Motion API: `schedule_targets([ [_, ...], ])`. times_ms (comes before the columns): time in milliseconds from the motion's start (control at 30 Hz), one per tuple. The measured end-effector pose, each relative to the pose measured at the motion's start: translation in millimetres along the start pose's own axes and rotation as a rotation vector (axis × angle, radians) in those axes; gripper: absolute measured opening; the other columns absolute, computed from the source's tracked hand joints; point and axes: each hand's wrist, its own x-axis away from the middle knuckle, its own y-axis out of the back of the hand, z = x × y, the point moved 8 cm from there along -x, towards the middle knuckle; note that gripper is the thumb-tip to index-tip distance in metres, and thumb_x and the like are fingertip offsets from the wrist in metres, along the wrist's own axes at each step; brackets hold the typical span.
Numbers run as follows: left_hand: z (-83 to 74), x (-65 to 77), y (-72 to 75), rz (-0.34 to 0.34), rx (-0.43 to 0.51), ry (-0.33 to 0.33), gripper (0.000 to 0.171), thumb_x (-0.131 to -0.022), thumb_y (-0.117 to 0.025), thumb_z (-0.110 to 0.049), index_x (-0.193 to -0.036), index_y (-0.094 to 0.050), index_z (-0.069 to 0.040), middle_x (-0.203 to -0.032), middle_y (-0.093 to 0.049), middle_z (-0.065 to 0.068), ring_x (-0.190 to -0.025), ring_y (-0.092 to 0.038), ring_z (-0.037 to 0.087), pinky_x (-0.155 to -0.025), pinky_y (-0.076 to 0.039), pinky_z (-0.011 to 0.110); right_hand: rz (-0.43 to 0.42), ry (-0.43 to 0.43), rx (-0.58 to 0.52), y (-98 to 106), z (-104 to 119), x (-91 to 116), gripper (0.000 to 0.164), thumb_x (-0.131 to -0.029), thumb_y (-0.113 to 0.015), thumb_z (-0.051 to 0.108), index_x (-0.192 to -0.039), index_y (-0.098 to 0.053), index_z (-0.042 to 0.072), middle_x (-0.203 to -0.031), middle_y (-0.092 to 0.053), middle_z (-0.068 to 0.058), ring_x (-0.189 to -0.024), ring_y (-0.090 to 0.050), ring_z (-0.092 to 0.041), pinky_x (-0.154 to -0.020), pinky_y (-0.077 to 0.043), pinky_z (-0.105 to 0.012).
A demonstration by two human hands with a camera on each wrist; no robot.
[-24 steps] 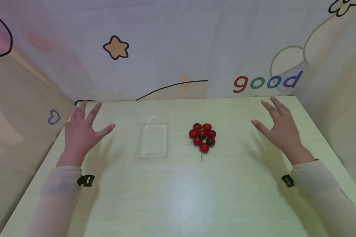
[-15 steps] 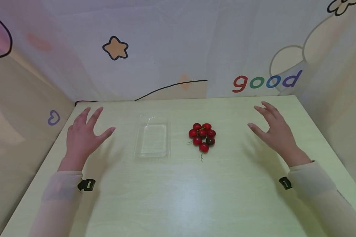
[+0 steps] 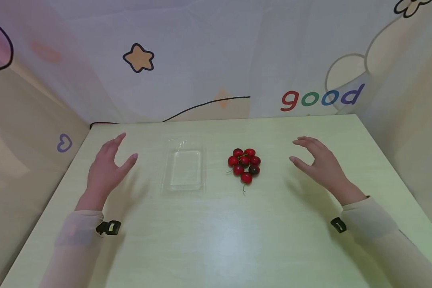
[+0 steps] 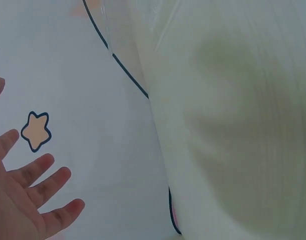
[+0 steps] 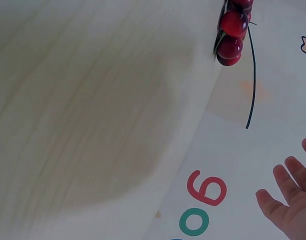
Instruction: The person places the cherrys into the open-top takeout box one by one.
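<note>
Several red cherries (image 3: 246, 178), some with green stems and one nearly black, lie bunched mid-table in the head view. To their left is a shallow clear plastic tray (image 3: 183, 188). My left hand (image 3: 106, 170) hovers over the table left of the tray, thumb and fingers spread apart, holding nothing. On the other side, my right hand (image 3: 324, 166) hangs in the air right of the cherries, fingers loosely bent and holding nothing. In the right wrist view the cherries (image 5: 233, 23) show at the top, away from the right hand's fingers (image 5: 288, 187).
The pale wood-grain table (image 3: 187, 240) carries the shadows of both arms. A printed cloth backdrop (image 3: 201, 52) rises behind the table's far edge, with cloth walls (image 3: 29, 152) on both sides. Each sleeve cuff has a dark wrist strap (image 3: 109, 228).
Both hands have moved inward a little and their fingers have drawn down and bent more, the right one toward the cherries. The cherries and tray stay in place on the table.
</note>
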Motion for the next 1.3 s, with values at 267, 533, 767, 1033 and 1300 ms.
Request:
schedule_targets([
  [267, 2.8, 3.9, -21.4, 0.083, 0.206, 0.053, 0.059, -0.106, -0.054, -0.034, -0.156, -0.040, -0.006, -0.154, -0.046, 0.027, -0.138, -0.048, 0.045, -0.110, -0.040, 0.065, 0.086, -0.039, -0.054, -16, 5, 0, 0.052, -0.097, -0.071, 0.020, -0.142, -0.053, 0.002, -0.147, -0.053, -0.025, -0.136, -0.048, -0.044, -0.112, -0.043, -0.065],
  [533, 2.0, 3.0, -36.9, 0.145, 0.389, 0.195, 0.052, -0.108, -0.047, -0.035, -0.151, -0.048, -0.005, -0.148, -0.055, 0.025, -0.127, -0.060, 0.029, -0.101, -0.050, 0.038, 0.191, -0.085, -0.088, -33, 12, -4, 0.049, -0.098, -0.068, 0.020, -0.142, -0.055, 0.003, -0.147, -0.053, -0.024, -0.131, -0.052, -0.045, -0.110, -0.047, -0.061],
  [767, 3.4, 2.4, -52.9, 0.166, 0.545, 0.274, 0.048, -0.108, -0.049, -0.025, -0.151, -0.048, -0.002, -0.145, -0.056, 0.028, -0.087, -0.054, -0.022, -0.080, -0.048, 0.004, 0.252, -0.068, -0.090, -47, 17, -6, 0.044, -0.098, -0.069, 0.017, -0.138, -0.059, 0.001, -0.143, -0.058, -0.023, -0.130, -0.054, -0.044, -0.108, -0.049, -0.060],
  [1033, 2.5, 2.7, -71.9, 0.260, 0.555, 0.357, 0.053, -0.106, -0.054, -0.025, -0.154, -0.044, -0.003, -0.148, -0.054, 0.024, -0.121, -0.065, 0.025, -0.083, -0.057, 0.012, 0.287, -0.038, -0.121, -61, 23, -5, 0.042, -0.097, -0.070, 0.015, -0.135, -0.060, 0.000, -0.138, -0.061, -0.023, -0.127, -0.058, -0.043, -0.106, -0.051, -0.059],
  [1300, 2.5, 7.1, -84.4, 0.331, 0.602, 0.426, 0.057, -0.106, -0.055, -0.025, -0.156, -0.040, -0.003, -0.152, -0.050, 0.026, -0.129, -0.058, 0.036, -0.085, -0.061, 0.022, 0.341, -0.040, -0.129, -74, 25, -4, 0.043, -0.098, -0.069, 0.016, -0.137, -0.060, 0.001, -0.139, -0.061, -0.023, -0.125, -0.060, -0.041, -0.107, -0.052, -0.057],
])
